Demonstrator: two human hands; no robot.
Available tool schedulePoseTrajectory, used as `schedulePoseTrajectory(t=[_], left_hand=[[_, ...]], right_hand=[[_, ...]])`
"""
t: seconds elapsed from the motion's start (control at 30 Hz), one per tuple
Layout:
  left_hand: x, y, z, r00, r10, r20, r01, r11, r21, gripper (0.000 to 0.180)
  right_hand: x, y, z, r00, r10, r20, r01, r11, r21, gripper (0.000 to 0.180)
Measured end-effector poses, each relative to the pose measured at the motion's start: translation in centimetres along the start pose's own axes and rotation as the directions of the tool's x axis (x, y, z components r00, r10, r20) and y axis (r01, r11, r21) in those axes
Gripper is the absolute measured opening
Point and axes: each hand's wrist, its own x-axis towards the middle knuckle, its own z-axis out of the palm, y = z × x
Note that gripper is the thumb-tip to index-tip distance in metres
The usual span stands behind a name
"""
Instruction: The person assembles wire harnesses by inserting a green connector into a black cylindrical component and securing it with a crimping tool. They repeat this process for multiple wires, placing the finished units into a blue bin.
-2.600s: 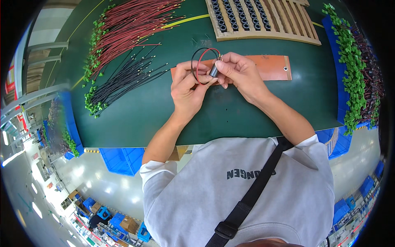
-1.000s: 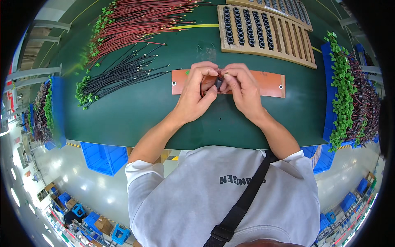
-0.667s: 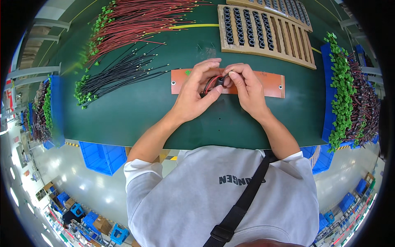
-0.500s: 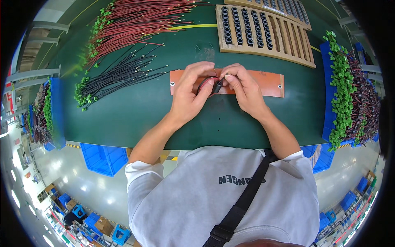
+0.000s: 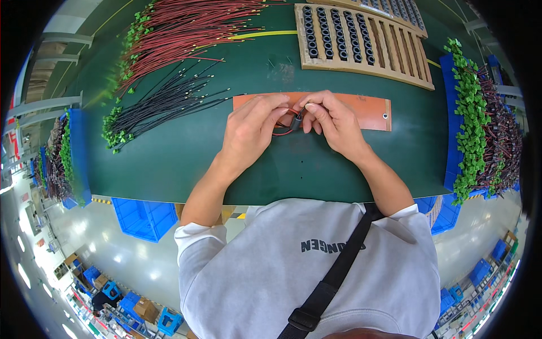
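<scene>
Between my hands is a small black cylindrical core (image 5: 296, 122), much like the dark ring cores in the wooden tray. Red and black wires (image 5: 280, 134) loop around it. My left hand (image 5: 247, 127) is closed, thumb and fingers pinching the looped wires to the core's left. On the other side, my right hand (image 5: 337, 123) pinches a thin black wire above the core, while its lower fingers curl beside the core. Fingers partly hide the wire ends. Both hands are over the front edge of an orange board (image 5: 370, 114) lying on the green table (image 5: 339, 175).
Red wires (image 5: 186, 34) and black wires (image 5: 169, 101) with green connectors lie at left. A wooden tray (image 5: 395, 76) holds rows of dark ring cores at the back right. Blue bins (image 5: 450, 121) of finished-looking wire bundles flank the table; another blue bin (image 5: 138, 217) stands below its front edge.
My left hand has shifted left and turned, drawing the wire loop away from the core. More of the core shows now. My right hand has barely moved.
</scene>
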Motion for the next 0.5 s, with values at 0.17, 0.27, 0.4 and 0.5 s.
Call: schedulePoseTrajectory(t=[0.17, 0.27, 0.4, 0.5], left_hand=[[0.5, -1.2, -1.6, 0.889, -0.379, 0.257, 0.455, 0.664, -0.594, 0.029], [1.0, -1.4, -2.2, 0.875, -0.373, 0.307, 0.482, 0.628, -0.611, 0.028], [0.5, -1.2, -1.6, 0.917, -0.268, 0.296, 0.379, 0.817, -0.435, 0.036], [0.5, 0.8, -0.7, 0.967, -0.091, 0.240, 0.171, 0.926, -0.337, 0.045]], right_hand=[[-0.1, 0.5, 0.1, 0.999, -0.028, 0.017, 0.026, 0.990, 0.137, 0.015], [0.0, 1.0, -0.1, 0.999, -0.042, -0.011, 0.043, 0.973, 0.225, 0.014], [0.2, 1.0, -0.5, 0.998, -0.043, -0.048, 0.056, 0.950, 0.306, 0.014], [0.1, 0.6, -0.5, 0.995, -0.087, -0.050, 0.098, 0.957, 0.272, 0.014]])
